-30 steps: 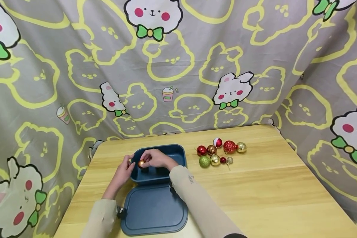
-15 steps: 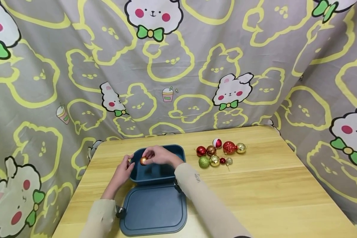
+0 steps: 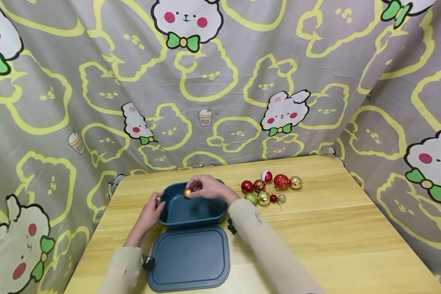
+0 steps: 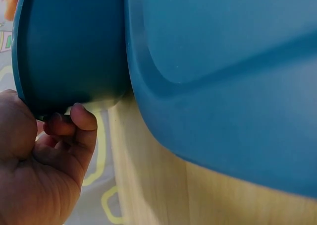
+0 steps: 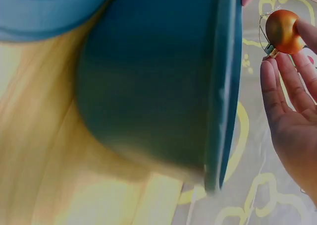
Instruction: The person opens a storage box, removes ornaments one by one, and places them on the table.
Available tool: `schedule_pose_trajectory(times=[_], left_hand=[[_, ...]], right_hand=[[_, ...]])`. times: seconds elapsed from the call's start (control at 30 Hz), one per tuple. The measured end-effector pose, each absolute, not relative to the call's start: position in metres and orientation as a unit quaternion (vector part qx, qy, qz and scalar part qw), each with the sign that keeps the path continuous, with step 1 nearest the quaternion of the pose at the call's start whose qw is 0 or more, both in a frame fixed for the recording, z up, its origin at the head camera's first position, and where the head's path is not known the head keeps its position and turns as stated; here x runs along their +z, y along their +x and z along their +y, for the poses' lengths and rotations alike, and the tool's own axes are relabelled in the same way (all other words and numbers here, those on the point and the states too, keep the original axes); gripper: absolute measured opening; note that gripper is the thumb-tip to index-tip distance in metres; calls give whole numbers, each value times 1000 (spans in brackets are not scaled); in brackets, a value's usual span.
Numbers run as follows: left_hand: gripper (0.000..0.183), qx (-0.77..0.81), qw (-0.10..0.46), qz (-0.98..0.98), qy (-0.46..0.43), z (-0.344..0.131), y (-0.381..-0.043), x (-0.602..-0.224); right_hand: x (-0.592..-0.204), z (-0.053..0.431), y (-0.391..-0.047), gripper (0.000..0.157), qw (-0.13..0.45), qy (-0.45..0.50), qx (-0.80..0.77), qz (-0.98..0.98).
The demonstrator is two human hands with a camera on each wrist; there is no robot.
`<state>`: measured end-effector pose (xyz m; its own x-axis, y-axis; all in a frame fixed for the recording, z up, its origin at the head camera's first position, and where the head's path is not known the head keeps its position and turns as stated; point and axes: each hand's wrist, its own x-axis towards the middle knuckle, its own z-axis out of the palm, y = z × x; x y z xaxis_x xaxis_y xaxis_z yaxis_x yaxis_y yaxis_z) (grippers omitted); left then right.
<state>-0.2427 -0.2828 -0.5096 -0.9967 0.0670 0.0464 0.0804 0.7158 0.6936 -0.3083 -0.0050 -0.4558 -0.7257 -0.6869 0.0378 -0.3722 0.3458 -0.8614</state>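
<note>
My right hand [image 3: 210, 188] pinches a small copper-orange Christmas ball [image 3: 187, 193] above a dark blue rectangular box [image 3: 181, 225]. In the right wrist view, the ball [image 5: 283, 30], with its metal cap and wire loop, sits between thumb and fingertips, higher than the box rim. My left hand [image 3: 151, 211] holds the left end of the box; the left wrist view has its thumb and fingers [image 4: 83, 117] at the rim. A matching flat lid [image 3: 189, 259] lies on the table in front of the box.
Right of the box, several Christmas balls lie grouped on the wooden table [image 3: 334, 237]: red [image 3: 247, 186], brown [image 3: 259, 185], green [image 3: 251, 199], gold [image 3: 263, 198], red-and-white [image 3: 266, 176] and others. A patterned curtain [image 3: 239, 98] hangs behind the table and at its sides.
My right hand has lifted the copper-orange ball and carried it rightward, from low in the box's left part to above the box. The left hand stays at the box's left end.
</note>
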Motion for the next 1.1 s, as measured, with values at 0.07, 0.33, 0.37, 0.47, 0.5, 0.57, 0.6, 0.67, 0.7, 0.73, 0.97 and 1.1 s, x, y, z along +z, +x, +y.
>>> schedule_pose_trajectory(times=[0.07,0.33,0.37,0.47,0.5,0.57,0.6,0.67,0.7,0.73,0.97,1.1], left_hand=[[42,-377,10,-925,-40,-283,-242,-509],[43,-374,5,-927,-42,-282,-241,-509],[44,-372,4,-927,-42,-282,-240,-509],[43,-372,6,-927,-39,-282,-240,-508],[43,-372,6,-927,-39,-282,-240,-508],[43,-373,6,-927,-39,-282,-241,-508],[43,-374,7,-927,-40,-282,-241,-507],[43,-373,7,-927,-40,-283,-241,-508],[43,-373,8,-927,-40,-283,-242,-508],[43,-372,8,-927,-41,-283,-242,-508],[43,-365,11,-930,-44,-284,-243,-510],[43,-368,16,-929,-47,-284,-243,-510]], right_hand=[[-455,0,-308,19,164,-328,-469,804],[-454,28,-307,21,152,-318,-470,809],[-454,32,-307,21,153,-316,-471,809],[-453,45,-306,22,152,-309,-474,810],[-452,49,-306,22,151,-306,-475,811],[-451,56,-305,22,148,-301,-474,814],[-450,60,-305,22,147,-300,-471,816],[-449,67,-306,22,142,-300,-463,822],[-448,70,-306,22,140,-300,-459,824],[-448,73,-306,22,139,-300,-455,827],[-443,100,-302,23,127,-291,-453,833],[-441,119,-300,23,120,-278,-451,839]])
